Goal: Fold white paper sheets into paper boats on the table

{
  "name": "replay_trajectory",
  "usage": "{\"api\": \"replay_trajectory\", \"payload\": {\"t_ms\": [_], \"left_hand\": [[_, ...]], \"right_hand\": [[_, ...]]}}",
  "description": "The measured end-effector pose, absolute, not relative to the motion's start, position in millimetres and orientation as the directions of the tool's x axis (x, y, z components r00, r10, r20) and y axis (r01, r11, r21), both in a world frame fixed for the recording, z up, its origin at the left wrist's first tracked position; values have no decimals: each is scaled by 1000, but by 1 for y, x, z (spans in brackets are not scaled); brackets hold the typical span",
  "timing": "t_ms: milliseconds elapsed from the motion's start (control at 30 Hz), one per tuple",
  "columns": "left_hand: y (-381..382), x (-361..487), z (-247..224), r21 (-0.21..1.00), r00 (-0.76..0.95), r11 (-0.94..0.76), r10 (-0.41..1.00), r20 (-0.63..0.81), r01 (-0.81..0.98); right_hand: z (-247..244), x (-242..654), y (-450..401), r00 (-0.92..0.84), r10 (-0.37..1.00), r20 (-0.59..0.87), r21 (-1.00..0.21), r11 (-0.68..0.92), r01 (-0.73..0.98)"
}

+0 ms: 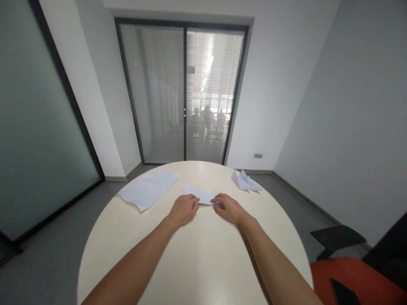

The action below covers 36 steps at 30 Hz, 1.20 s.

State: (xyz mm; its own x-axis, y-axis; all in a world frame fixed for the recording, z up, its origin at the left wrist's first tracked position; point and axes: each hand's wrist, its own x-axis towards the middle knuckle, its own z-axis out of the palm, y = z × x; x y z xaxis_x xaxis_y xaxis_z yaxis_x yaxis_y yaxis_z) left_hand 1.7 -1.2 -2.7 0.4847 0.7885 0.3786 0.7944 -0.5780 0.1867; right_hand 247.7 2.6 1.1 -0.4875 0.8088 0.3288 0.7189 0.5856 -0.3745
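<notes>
A small folded white paper (203,195) lies near the middle of the round table, between my two hands. My left hand (185,208) is closed on its near left edge, fingers curled. At its near right edge, my right hand (229,207) pinches the paper with thumb and fingers. To the left lie larger white sheets (150,188) with an uneven near edge. Folded white paper shapes with pointed tips (245,181) rest at the far right of the table.
The pale round table (197,262) reaches toward me under both forearms. A chair with a red seat (352,277) and black armrest (338,238) stands at the right. Beyond the table is a glass door with blinds (159,97).
</notes>
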Motion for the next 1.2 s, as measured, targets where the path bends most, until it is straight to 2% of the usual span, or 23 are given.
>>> {"api": "replay_trajectory", "payload": {"t_ms": [167,467,700,800,1067,1200], "left_hand": [[1,0,-4,239,460,-568,800,385,788],[-5,2,-1,180,487,-588,777,400,789],[-2,1,-5,173,493,-605,757,429,777],[-1,-1,-6,222,468,-595,769,436,772],[4,-3,-8,445,382,-571,810,446,690],[7,-3,-11,480,309,-543,820,482,689]], "right_hand": [[-2,251,7,-486,803,346,-355,591,724],[3,251,5,-505,762,406,-327,637,698],[4,250,4,-493,769,406,-390,634,668],[3,250,5,-472,782,408,-425,620,660],[-3,257,14,-297,850,435,-572,516,638],[-5,261,16,-221,863,455,-620,485,617]]}}
